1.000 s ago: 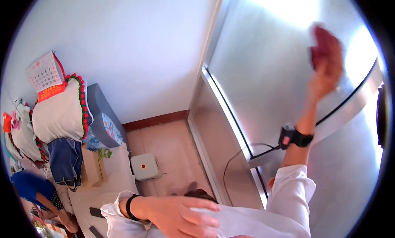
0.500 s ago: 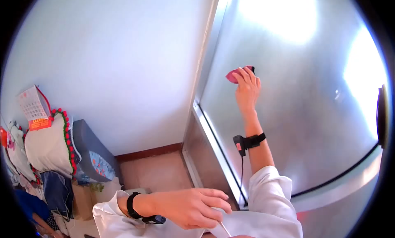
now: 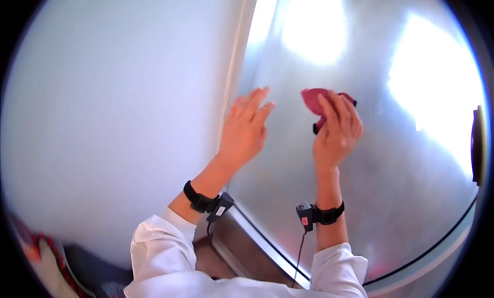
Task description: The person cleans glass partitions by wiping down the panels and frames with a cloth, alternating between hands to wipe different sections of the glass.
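My right hand [image 3: 337, 124] grips a pinkish-red cloth [image 3: 315, 98] with black edging, holding it against or just in front of a large silvery, shiny panel [image 3: 401, 185]. Part of the cloth is hidden behind my fingers. To its left, my left hand [image 3: 244, 125] is raised with fingers stretched out and nothing in them, close to the panel's left border; whether it touches the surface I cannot tell. Each wrist wears a black strap with a small box, the left one [image 3: 208, 201] and the right one [image 3: 319, 214].
A pale wall [image 3: 118, 107] meets the panel on the left. At the right edge a dark upright piece [image 3: 477, 146] sticks out. Below runs a metal frame edge [image 3: 267, 241]. A cover with red pom-pom trim [image 3: 54, 264] lies at lower left. Bright light reflects off the panel.
My left hand has risen from low in front of my body to beside the panel. My right hand, still holding the cloth, has shifted slightly right and down. The view has turned towards the panel.
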`<act>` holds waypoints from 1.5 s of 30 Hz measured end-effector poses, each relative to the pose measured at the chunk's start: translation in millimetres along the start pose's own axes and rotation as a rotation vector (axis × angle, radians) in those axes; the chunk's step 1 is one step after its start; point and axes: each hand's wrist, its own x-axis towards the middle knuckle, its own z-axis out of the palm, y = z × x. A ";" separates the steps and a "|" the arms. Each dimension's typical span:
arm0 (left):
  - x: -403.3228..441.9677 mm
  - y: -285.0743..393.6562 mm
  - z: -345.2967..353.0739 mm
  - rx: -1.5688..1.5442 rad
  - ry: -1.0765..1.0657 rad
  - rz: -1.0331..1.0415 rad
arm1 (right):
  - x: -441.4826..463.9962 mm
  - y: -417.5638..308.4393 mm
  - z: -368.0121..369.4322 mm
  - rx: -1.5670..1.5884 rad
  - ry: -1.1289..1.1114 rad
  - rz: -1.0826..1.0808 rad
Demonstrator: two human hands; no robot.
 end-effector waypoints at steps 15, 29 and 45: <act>-72.4 -134.5 109.0 0.167 0.141 0.041 | -105.4 -20.7 53.7 -0.298 -0.627 -0.678; -57.3 -119.6 81.0 0.230 0.260 0.013 | 313.4 234.3 -125.2 -0.743 0.366 0.200; -64.4 -121.7 83.7 0.193 0.282 -0.009 | 218.5 52.3 136.4 -0.560 0.126 -0.278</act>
